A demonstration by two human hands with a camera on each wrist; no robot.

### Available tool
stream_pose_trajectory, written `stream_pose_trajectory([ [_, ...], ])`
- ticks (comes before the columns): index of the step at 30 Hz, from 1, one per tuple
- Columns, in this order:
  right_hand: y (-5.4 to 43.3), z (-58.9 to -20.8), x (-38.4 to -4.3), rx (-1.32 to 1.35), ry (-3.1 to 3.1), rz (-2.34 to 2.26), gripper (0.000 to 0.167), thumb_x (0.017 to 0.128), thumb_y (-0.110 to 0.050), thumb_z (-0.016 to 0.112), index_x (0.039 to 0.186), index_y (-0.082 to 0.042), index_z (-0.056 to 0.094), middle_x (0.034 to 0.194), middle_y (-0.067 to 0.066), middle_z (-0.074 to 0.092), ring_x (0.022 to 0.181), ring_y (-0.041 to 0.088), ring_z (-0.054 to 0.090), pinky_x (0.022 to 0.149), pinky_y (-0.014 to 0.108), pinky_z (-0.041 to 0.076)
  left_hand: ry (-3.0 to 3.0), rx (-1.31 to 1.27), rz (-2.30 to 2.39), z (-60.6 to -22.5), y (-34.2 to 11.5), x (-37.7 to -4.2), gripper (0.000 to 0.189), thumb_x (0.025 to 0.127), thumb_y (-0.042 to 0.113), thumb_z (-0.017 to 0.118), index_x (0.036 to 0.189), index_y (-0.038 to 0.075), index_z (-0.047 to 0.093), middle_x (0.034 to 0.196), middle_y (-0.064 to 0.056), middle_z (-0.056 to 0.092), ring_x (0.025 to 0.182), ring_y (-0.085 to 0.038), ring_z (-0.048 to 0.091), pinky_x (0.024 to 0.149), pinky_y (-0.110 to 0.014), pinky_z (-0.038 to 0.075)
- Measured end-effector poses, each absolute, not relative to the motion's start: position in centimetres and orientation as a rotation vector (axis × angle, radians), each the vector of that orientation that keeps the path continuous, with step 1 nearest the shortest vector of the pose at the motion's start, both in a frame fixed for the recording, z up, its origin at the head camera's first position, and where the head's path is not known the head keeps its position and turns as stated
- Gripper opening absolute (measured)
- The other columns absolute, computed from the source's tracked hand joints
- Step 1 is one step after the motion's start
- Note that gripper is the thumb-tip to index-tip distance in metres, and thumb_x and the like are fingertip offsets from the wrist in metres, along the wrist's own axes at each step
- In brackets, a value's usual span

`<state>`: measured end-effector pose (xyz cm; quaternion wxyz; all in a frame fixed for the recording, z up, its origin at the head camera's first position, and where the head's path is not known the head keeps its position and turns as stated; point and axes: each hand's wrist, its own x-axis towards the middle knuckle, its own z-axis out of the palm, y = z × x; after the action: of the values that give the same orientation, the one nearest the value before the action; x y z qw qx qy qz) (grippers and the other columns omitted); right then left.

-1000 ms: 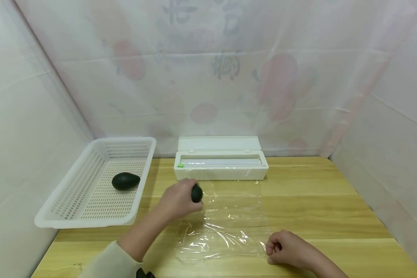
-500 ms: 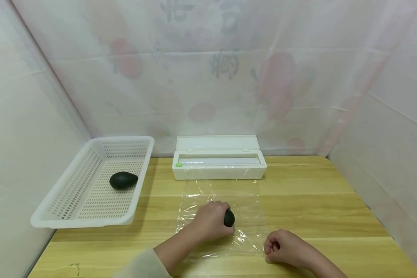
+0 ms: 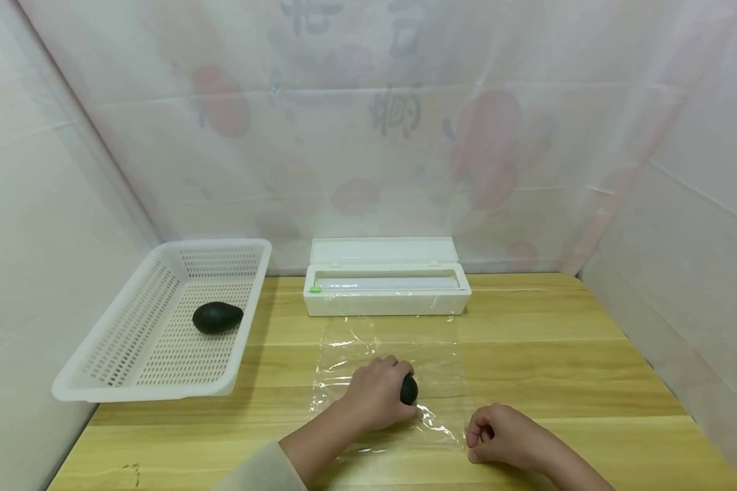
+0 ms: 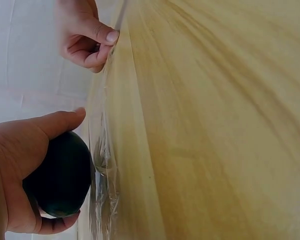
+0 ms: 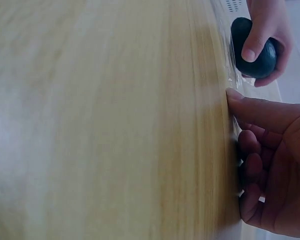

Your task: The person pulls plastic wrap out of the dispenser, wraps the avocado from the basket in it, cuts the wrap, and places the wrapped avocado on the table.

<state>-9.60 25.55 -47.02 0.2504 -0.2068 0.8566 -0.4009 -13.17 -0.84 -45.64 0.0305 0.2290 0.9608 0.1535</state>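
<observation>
My left hand grips a dark green avocado from above, down at the sheet of cling film spread on the table. In the left wrist view, thumb and fingers wrap round the avocado, its lower side right at the shiny film. My right hand pinches the film's near right corner between thumb and fingertips. The right wrist view has this hand low at the table, other fingers curled. Toward the back, the film runs into a white dispenser box with its lid up.
A white perforated basket stands at the left with a second avocado inside. The wooden table extends to the right of the film. Pale printed curtains enclose the back and sides.
My left hand has carried the avocado right and toward me, down onto the middle of the film, and is nearly still over the last half second. The right hand keeps its place at the corner.
</observation>
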Motion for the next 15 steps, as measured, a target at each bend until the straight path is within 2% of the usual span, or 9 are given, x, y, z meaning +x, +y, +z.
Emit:
stream_pose_trajectory([
  [4, 25.59, -47.14, -9.66, -0.569, 2.329, -1.094, 0.017, 0.078, -0.019, 0.081, 0.078, -0.016, 0.065, 0.064, -0.009, 0.051, 0.057, 0.0, 0.045, 0.051, 0.02, 0.039, 2.98, 0.725, 0.471, -45.56, -0.82, -13.16, 0.058, 0.07, 0.057, 0.08, 0.114, 0.022, 0.065, 0.1, 0.004, 0.062, 0.086, -0.014, 0.055, 0.062, -0.03, 0.044],
  [15, 25.62, -47.3, -9.66, -0.586, 2.348, -1.086, 0.018, 0.077, -0.02, 0.082, 0.077, -0.017, 0.064, 0.063, -0.011, 0.05, 0.056, -0.001, 0.044, 0.051, 0.02, 0.038, 3.007, 0.731, 0.426, -45.66, -0.69, -12.82, 0.065, 0.071, 0.061, 0.078, 0.123, 0.025, 0.063, 0.111, 0.003, 0.062, 0.095, -0.016, 0.056, 0.069, -0.032, 0.046],
])
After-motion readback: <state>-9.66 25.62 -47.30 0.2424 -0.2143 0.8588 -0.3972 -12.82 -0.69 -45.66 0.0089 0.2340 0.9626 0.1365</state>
